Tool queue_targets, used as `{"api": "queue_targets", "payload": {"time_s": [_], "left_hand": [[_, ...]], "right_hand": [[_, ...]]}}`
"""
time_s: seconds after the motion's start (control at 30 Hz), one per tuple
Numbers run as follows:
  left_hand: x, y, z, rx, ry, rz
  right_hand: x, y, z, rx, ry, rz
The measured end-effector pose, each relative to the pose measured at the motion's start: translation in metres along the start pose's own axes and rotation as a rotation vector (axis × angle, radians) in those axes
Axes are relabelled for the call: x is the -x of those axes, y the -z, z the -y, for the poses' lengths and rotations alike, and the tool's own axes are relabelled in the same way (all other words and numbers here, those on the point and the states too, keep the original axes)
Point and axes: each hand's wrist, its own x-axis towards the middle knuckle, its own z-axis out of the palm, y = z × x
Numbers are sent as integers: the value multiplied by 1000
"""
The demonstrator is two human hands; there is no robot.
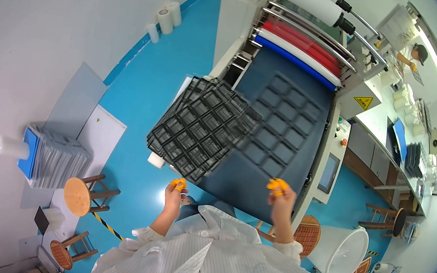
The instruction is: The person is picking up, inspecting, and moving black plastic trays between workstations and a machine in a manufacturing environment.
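My left hand (175,194) is raised with its fingertips, capped in orange, pinched together just below the near corner of a stack of black compartment trays (197,127). My right hand (280,194), also with orange fingertips, is lifted over the near edge of the dark conveyor belt (282,129). A moulded sheet of square pockets (280,123) lies on the belt beside the stack. Neither hand touches a tray. White striped sleeves cover both arms.
Red, white and blue rollers (299,50) sit at the machine's far end. A control panel with a screen (329,173) is on the right, a white bucket (340,251) below it. Wooden stools (80,195) and a pile of clear trays (60,158) stand left on the blue floor.
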Motion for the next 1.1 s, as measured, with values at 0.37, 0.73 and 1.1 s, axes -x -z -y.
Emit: {"api": "queue_targets", "payload": {"time_s": [0.37, 0.73, 1.1], "left_hand": [[0, -17, -3, 267, 11, -71], [-1, -40, 0, 302, -10, -98], [15, -63, -9, 264, -135, -122]], "right_hand": [[-150, 120, 3, 272, 42, -140], [-306, 40, -18, 218, -20, 139], [-383, -15, -30, 599, 249, -318]]}}
